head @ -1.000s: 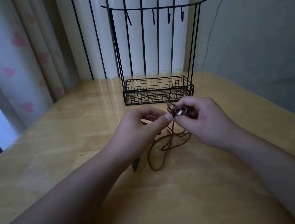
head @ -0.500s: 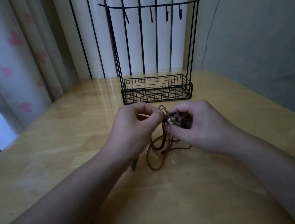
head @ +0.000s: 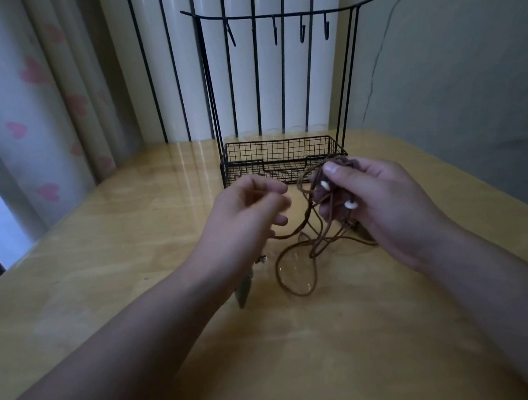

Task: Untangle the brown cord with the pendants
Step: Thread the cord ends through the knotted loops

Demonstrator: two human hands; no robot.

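The left hand [head: 248, 214] is motion-blurred, so whether its fingers touch the cord [head: 296, 260] is unclear. A dark pendant [head: 243, 289] lies half under that forearm (shape uncertain). The right hand [head: 381, 202] hides the knot's core.

Two bare hands show over one glossy yellow wooden counter [head: 108, 261]: the left hand [head: 245, 220] and the right hand [head: 380, 199]. One tangled brown cord [head: 296, 260] carries two small white disc beads, one [head: 325, 185] above the other [head: 351, 205]. Two dark pointed pendants can be made out, one [head: 243, 292] by the left wrist and one [head: 363, 232] under the right hand. One black wire mesh basket stand [head: 282, 163] holds five hooks [head: 303, 33] on its single top bar. One pale curtain with pink hearts [head: 34, 102] hangs at the left
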